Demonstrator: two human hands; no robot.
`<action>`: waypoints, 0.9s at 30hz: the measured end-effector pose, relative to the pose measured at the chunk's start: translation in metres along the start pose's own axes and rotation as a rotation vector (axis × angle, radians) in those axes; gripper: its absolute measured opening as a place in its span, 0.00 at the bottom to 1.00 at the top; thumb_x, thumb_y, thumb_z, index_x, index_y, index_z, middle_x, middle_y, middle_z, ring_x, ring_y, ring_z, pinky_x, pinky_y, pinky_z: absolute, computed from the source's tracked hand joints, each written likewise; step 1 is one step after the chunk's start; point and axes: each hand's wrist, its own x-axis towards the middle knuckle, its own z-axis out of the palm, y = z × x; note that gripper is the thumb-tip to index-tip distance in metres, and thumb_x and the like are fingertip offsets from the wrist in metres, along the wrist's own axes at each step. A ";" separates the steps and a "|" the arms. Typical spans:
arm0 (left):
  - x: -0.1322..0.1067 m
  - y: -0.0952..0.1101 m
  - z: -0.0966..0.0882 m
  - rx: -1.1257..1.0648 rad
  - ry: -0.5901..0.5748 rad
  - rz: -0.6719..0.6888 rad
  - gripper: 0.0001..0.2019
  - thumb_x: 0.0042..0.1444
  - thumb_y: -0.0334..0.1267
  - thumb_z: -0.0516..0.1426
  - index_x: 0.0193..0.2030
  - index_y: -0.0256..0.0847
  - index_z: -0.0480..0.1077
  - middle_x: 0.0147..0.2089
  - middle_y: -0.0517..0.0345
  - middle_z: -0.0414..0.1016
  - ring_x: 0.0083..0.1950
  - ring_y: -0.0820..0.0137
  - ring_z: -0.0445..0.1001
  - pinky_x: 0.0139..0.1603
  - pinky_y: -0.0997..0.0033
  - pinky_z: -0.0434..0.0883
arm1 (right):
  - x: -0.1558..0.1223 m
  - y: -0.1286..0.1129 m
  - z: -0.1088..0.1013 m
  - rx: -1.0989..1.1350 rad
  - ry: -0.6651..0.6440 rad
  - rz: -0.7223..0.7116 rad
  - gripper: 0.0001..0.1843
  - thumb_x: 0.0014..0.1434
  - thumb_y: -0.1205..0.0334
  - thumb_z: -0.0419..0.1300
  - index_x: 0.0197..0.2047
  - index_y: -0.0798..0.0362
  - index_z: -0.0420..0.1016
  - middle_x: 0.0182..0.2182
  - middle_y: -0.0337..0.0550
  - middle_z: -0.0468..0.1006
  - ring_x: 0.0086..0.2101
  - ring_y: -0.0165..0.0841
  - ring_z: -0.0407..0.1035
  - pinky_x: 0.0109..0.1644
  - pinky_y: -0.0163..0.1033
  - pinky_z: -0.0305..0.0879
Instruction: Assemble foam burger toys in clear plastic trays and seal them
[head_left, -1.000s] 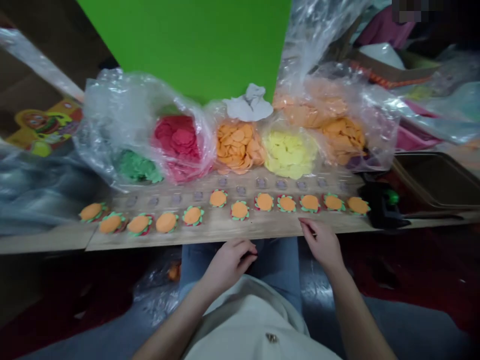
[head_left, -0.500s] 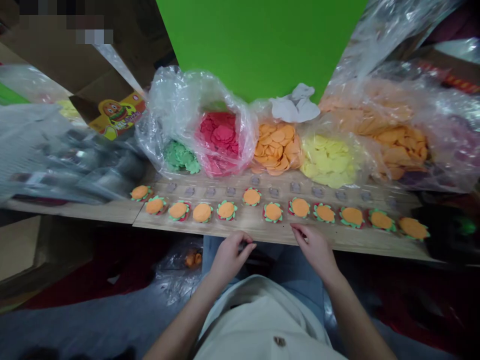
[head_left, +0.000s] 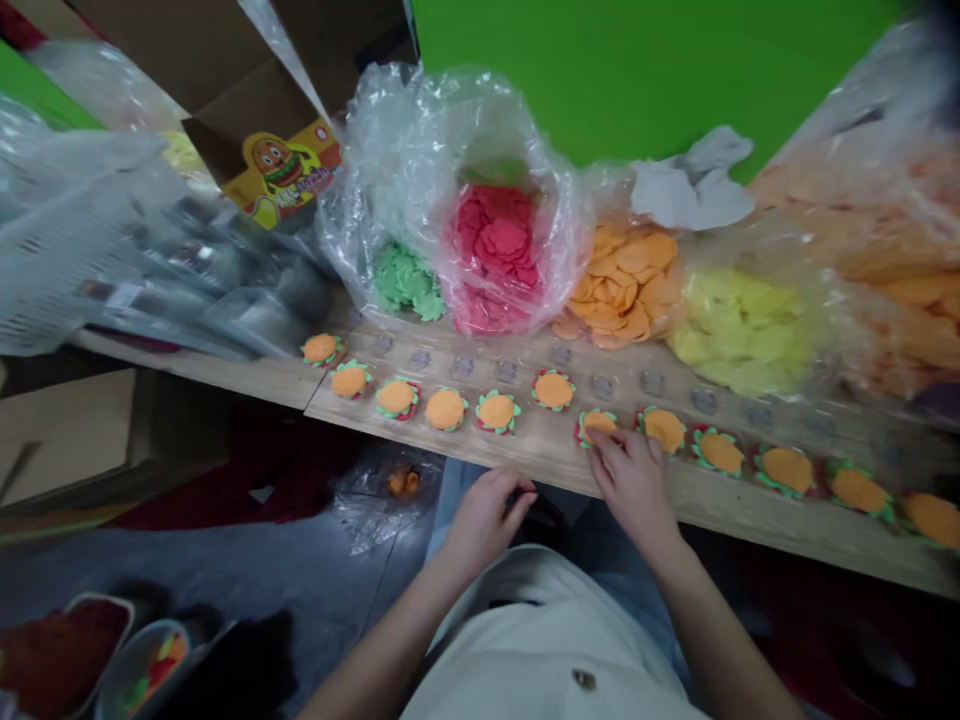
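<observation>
A row of foam burgers lies along the table, each with an orange round on top and green frilly and red edges below. My right hand (head_left: pixel 634 485) has its fingertips closed on the near edge of one foam burger (head_left: pixel 598 424), which still rests on the table; its fingers partly cover it. Just right of that hand lies another foam burger (head_left: pixel 665 428). My left hand (head_left: pixel 487 515) hovers by the table's front edge, fingers loosely curled and thumb apart, with nothing visible in it. Closest to it is a foam burger (head_left: pixel 497 410) in the row.
Behind the row sit small clear plastic pieces (head_left: pixel 507 370). Plastic bags hold green (head_left: pixel 409 280), red (head_left: pixel 495 250), orange (head_left: pixel 626 280) and yellow foam pieces (head_left: pixel 750 325). A printed carton (head_left: pixel 285 170) and grey packages (head_left: pixel 202 270) stand left. Containers (head_left: pixel 142 660) are on the floor.
My right hand has moved forward from the table edge onto a foam burger. My left hand stays near the edge. The view has turned left, shifting the table's contents rightward.
</observation>
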 end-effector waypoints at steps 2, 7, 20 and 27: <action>0.002 -0.002 -0.005 0.000 -0.006 0.009 0.08 0.58 0.39 0.50 0.39 0.40 0.68 0.38 0.55 0.72 0.42 0.69 0.68 0.45 0.68 0.64 | 0.006 -0.005 0.003 0.028 -0.006 -0.023 0.16 0.59 0.59 0.50 0.47 0.54 0.72 0.37 0.49 0.67 0.40 0.38 0.60 0.45 0.44 0.58; 0.005 -0.010 -0.013 -0.011 0.020 0.003 0.08 0.58 0.39 0.50 0.37 0.39 0.67 0.37 0.55 0.72 0.41 0.69 0.68 0.43 0.69 0.64 | 0.032 -0.026 0.005 0.096 -0.062 -0.116 0.14 0.60 0.61 0.50 0.43 0.53 0.74 0.36 0.48 0.69 0.39 0.38 0.60 0.45 0.43 0.59; -0.005 -0.032 -0.044 -0.030 0.151 -0.032 0.07 0.57 0.38 0.50 0.37 0.40 0.67 0.37 0.55 0.71 0.41 0.69 0.68 0.44 0.69 0.65 | 0.077 -0.091 0.043 0.001 -0.119 -0.172 0.21 0.58 0.56 0.52 0.54 0.53 0.65 0.53 0.54 0.62 0.52 0.47 0.54 0.50 0.52 0.57; -0.010 -0.055 -0.079 0.044 0.406 -0.074 0.08 0.57 0.40 0.51 0.40 0.40 0.68 0.39 0.53 0.71 0.41 0.69 0.68 0.43 0.68 0.65 | 0.085 -0.095 0.036 0.130 -0.051 -0.232 0.15 0.59 0.60 0.51 0.47 0.55 0.71 0.46 0.51 0.67 0.47 0.40 0.58 0.53 0.48 0.57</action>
